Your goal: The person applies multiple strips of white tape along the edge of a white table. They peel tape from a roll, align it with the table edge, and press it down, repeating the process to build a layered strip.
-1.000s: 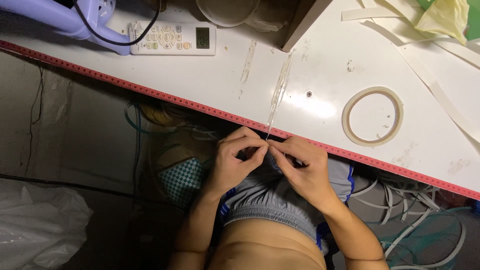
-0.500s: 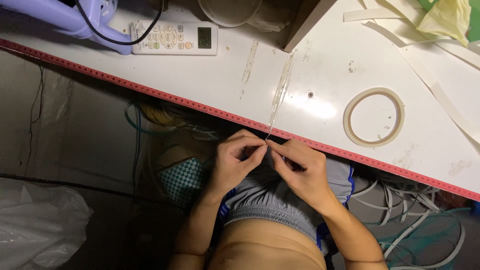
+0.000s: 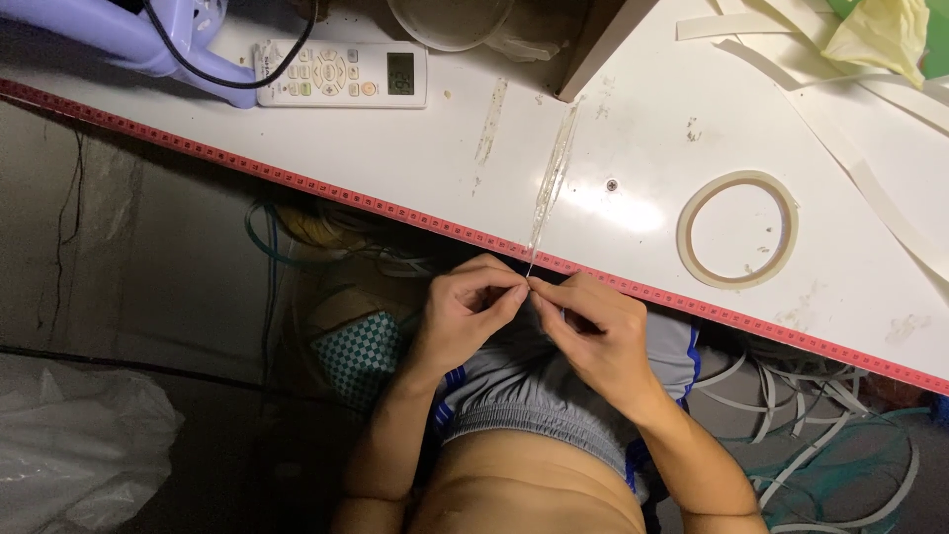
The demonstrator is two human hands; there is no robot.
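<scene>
Left hand (image 3: pixel 465 311): fingertips pinched shut on clear strip (image 3: pixel 550 188) end
Right hand (image 3: pixel 593 331): pinching same end
Risk: strip tearing or slipping if tugged against table edge (image 3: pixel 395 211)

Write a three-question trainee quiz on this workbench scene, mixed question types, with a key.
1. True or false: the tape roll lies flat on the white table.
2. What do the left hand and right hand pinch together? A) clear thin strip B) remote control C) tape roll
3. Fill in: the table's near edge carries a ___ measuring strip.

Key: 1 true; 2 A; 3 red.
</scene>
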